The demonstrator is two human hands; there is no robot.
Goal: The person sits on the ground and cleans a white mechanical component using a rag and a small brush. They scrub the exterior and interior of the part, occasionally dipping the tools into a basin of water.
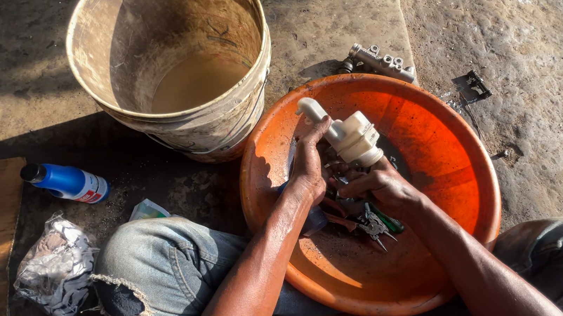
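My left hand (307,169) and right hand (380,185) hide the bottom of the cream plastic part (350,136). My fingers wrap tight around it, over the orange bowl (437,161).

A blue plastic bottle (67,182) lies on its side on the ground at the left, with a black cap and a white and red label (91,189) around its lower end. Just beside the person's knee, a small pale green packet (147,210) peeks out, mostly hidden.
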